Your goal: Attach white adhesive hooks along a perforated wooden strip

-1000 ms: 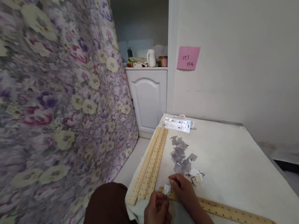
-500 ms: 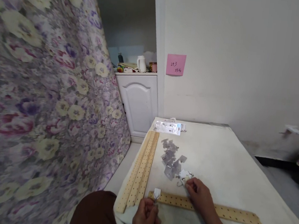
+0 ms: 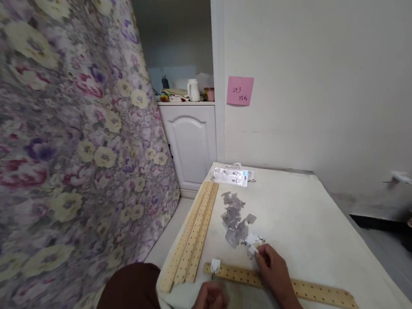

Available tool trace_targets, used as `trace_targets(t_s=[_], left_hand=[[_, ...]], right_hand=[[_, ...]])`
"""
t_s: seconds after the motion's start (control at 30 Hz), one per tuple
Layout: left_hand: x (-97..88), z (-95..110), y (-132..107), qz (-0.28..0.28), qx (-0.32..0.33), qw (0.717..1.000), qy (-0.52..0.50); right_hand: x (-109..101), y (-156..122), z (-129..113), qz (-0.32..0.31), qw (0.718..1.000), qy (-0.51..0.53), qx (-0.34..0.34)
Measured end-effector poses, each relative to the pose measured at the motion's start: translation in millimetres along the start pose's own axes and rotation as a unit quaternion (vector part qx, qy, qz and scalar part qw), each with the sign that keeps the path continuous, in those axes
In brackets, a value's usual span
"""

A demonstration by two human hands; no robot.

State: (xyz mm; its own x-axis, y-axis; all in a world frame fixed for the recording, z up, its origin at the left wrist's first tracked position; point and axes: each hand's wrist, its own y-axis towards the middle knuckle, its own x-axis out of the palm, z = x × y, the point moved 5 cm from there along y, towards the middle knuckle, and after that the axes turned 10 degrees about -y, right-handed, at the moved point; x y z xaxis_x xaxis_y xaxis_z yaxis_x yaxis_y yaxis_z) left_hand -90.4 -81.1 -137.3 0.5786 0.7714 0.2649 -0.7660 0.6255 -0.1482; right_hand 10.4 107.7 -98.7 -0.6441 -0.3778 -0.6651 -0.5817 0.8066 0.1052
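Note:
A white adhesive hook (image 3: 215,266) lies at the left end of a perforated wooden strip (image 3: 311,290), its metal hook pointing toward me. Just below it is my left hand (image 3: 208,306), its fingers curled together and partly blurred; whether anything is inside them is hidden. My right hand (image 3: 271,266) reaches over the strip and pinches a white hook at the near edge of a small pile of white hooks (image 3: 252,238). Beyond the pile lie several grey, semi-transparent square pieces (image 3: 234,220), heaped loosely.
Perforated wooden strips (image 3: 195,231) lie side by side along the table's left edge. Clear plastic packaging (image 3: 229,176) rests at the far left of the pale table (image 3: 295,211). A floral curtain (image 3: 82,152) hangs at the left, and a white cabinet (image 3: 192,143) stands behind.
My left hand has moved down and slightly right, away from the white hook on the strip. My right hand stays at the pile of hooks, with the hook at its fingertips slightly shifted.

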Motion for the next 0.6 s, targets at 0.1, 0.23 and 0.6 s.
trace_targets(t_s=[0.1,0.23,0.6], left_hand=[[21.1,4.6,-1.1,-0.049,-0.032,0.998,-0.007],[42.3,27.1,5.8,-0.077,-0.047,0.996,-0.025],[39.8,16.7,11.4,-0.037,-0.086,0.994,-0.056]], right_hand=[[3.5,-6.7,-12.9,-0.053,0.988,0.142,-0.015],[19.0,-19.7,-27.0,-0.131,0.938,0.320,0.009],[45.1,-37.7,-26.6,-0.214,0.892,0.395,0.045]])
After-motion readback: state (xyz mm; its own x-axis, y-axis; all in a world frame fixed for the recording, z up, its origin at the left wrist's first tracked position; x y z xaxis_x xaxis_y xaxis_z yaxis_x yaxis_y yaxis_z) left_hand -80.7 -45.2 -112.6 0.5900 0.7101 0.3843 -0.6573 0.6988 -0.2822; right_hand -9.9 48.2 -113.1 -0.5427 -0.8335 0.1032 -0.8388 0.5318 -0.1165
